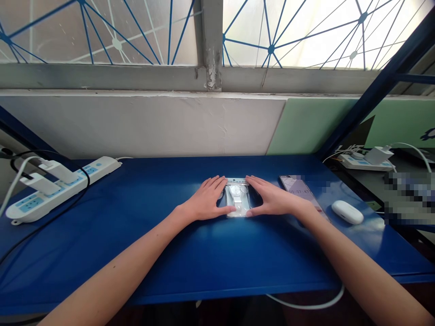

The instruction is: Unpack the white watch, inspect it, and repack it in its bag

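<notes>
While I watch from afar, the fingers of my left hand (pixel 208 199) and right hand (pixel 268 197) stand wide from their thumbs, bracketing a clear packet (pixel 240 206) on the blue surface (pixel 210 267); its header characters are too small for me to read. Right of the right fingers, a partly covered phone (pixel 298 186) reads 00:07:47, with a white case (pixel 347 212) farther out. Well left of the left fingers lies a power strip (pixel 105 165) with white plugs (pixel 41 183).

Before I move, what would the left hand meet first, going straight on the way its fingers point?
The left hand would probably meet the clear package first: its top strip lies right beside the fingertips. Whether they already touch is hard to judge from this view.
</notes>
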